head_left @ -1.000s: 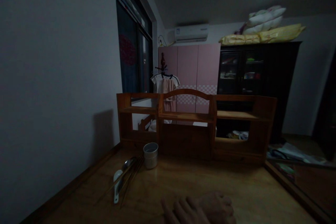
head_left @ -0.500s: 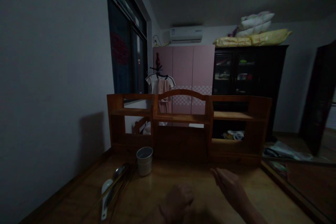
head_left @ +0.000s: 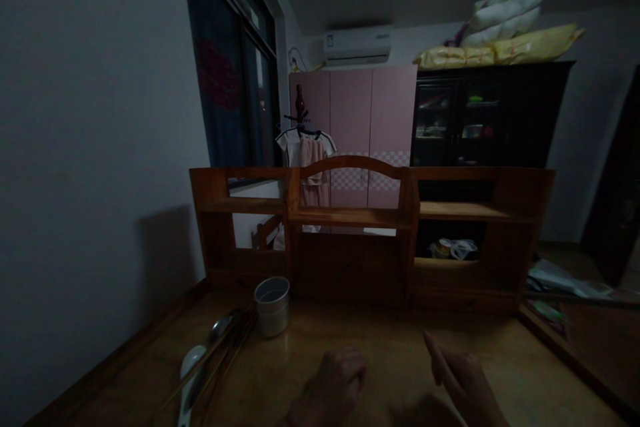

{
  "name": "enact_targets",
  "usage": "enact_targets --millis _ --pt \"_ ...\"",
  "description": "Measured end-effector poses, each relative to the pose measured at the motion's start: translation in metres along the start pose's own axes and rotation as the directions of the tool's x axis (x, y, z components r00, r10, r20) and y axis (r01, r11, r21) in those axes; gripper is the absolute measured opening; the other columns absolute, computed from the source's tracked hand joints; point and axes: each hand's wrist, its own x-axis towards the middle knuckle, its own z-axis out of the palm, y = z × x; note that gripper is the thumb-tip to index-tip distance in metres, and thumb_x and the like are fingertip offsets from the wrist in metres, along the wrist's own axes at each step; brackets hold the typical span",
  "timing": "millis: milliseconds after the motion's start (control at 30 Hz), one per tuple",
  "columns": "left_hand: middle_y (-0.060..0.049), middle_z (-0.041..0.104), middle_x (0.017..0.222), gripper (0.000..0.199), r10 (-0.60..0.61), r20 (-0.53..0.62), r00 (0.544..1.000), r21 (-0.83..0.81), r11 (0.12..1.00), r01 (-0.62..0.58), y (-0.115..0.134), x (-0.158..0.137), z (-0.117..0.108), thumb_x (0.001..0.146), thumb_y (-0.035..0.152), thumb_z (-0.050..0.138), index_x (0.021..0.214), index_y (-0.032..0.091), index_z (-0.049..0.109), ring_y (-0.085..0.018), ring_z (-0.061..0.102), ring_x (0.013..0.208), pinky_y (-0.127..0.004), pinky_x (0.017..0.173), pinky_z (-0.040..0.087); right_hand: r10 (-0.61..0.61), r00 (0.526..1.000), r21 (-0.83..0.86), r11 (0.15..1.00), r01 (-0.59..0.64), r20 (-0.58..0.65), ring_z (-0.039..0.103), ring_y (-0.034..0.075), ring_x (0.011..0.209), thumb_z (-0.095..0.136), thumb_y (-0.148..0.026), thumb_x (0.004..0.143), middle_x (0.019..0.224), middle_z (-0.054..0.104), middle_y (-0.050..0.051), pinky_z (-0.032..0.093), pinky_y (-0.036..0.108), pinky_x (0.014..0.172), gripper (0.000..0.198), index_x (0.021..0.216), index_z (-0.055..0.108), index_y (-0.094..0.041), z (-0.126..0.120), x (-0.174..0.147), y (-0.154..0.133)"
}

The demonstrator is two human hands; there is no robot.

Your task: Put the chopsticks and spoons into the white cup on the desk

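Observation:
My left hand (head_left: 336, 380) rests low over the wooden tabletop (head_left: 390, 340), its fingers curled into a loose fist with nothing seen in them. To its right, my right hand (head_left: 460, 373) is held with a finger stretched forward and the thumb side up; it holds nothing that I can see. A grey metal cup (head_left: 273, 310) stands upright, beyond and left of my left hand. Beside the cup lie several chopsticks (head_left: 225, 353), a metal spoon (head_left: 220, 325) and a white spoon (head_left: 191, 363), partly crossed by the sticks. Neither hand touches them.
A wooden shelf unit (head_left: 350, 216) runs along the table's back edge, with a bundle of pale plastic (head_left: 457, 249) in its right part. A white wall (head_left: 100, 180) borders the left. Behind stand a pink wardrobe (head_left: 350, 107) and a dark cabinet (head_left: 525, 113).
The view has shifted slightly, bringing the shelf unit closer. My right hand has moved right, with a finger now pointing forward. My left hand stays curled in nearly the same place.

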Motion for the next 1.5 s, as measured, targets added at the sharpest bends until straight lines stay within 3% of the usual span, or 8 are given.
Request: enact_targets --millis 167,467,700,833,1200,1500 --pt "-0.001 0.06 0.072 0.028 -0.013 -0.02 1.0 0.013 1.0 0.014 0.003 0.0 -0.005 0.065 -0.008 0.04 0.065 0.018 0.052 -0.016 0.054 0.071 -0.027 0.063 0.034 0.103 0.995 0.128 0.986 -0.103 0.001 0.055 0.019 0.05 0.028 -0.054 0.103 0.052 0.051 0.002 0.04 0.029 0.057 0.064 0.053 0.052 -0.023 0.001 -0.002 -0.01" --pt "-0.002 0.056 0.069 0.025 -0.048 -0.068 0.997 -0.002 0.999 0.048 0.001 0.001 -0.007 0.071 -0.004 0.038 0.063 0.017 0.048 -0.015 0.05 0.067 -0.028 0.06 0.03 0.126 0.987 0.049 0.99 -0.131 0.098 0.053 0.019 0.056 0.016 -0.064 0.101 0.055 0.051 0.003 0.042 0.028 0.06 0.074 0.054 0.054 -0.02 -0.008 -0.001 -0.035" --pt "-0.003 0.058 0.071 0.027 -0.029 -0.123 0.992 0.01 0.999 0.031 0.003 -0.002 -0.01 0.072 -0.003 0.037 0.066 0.018 0.053 -0.017 0.051 0.069 -0.028 0.063 0.037 0.152 0.986 0.023 0.988 -0.154 0.067 0.056 0.02 0.059 0.017 -0.065 0.101 0.058 0.055 0.004 0.043 0.028 0.064 0.075 0.057 0.057 -0.019 -0.003 -0.001 -0.031" --pt "-0.003 0.059 0.073 0.028 -0.021 -0.162 0.987 0.013 1.0 0.023 0.006 -0.002 -0.012 0.073 -0.003 0.038 0.069 0.018 0.056 -0.017 0.053 0.07 -0.028 0.066 0.04 0.164 0.983 0.04 0.985 -0.167 0.078 0.053 0.018 0.051 0.021 -0.063 0.102 0.051 0.05 0.002 0.04 0.027 0.06 0.073 0.054 0.054 -0.019 0.003 0.001 -0.026" --pt "-0.002 0.056 0.073 0.024 -0.032 -0.117 0.993 -0.018 0.999 0.03 0.002 -0.003 -0.007 0.073 -0.003 0.038 0.067 0.018 0.049 -0.017 0.052 0.073 -0.028 0.07 0.038 0.121 0.991 -0.024 0.992 -0.12 0.054 0.048 0.015 0.045 0.024 -0.062 0.102 0.048 0.046 0.001 0.036 0.025 0.052 0.072 0.051 0.049 -0.018 0.007 0.003 -0.024" --pt "-0.002 0.055 0.072 0.025 -0.021 -0.096 0.995 -0.065 0.998 0.014 0.0 -0.001 -0.006 0.069 -0.005 0.037 0.066 0.018 0.046 -0.016 0.049 0.071 -0.028 0.064 0.032 0.121 0.991 -0.037 0.992 -0.12 0.055 0.047 0.015 0.043 0.023 -0.062 0.102 0.047 0.045 0.001 0.037 0.024 0.051 0.073 0.051 0.051 -0.018 0.005 0.004 -0.03"
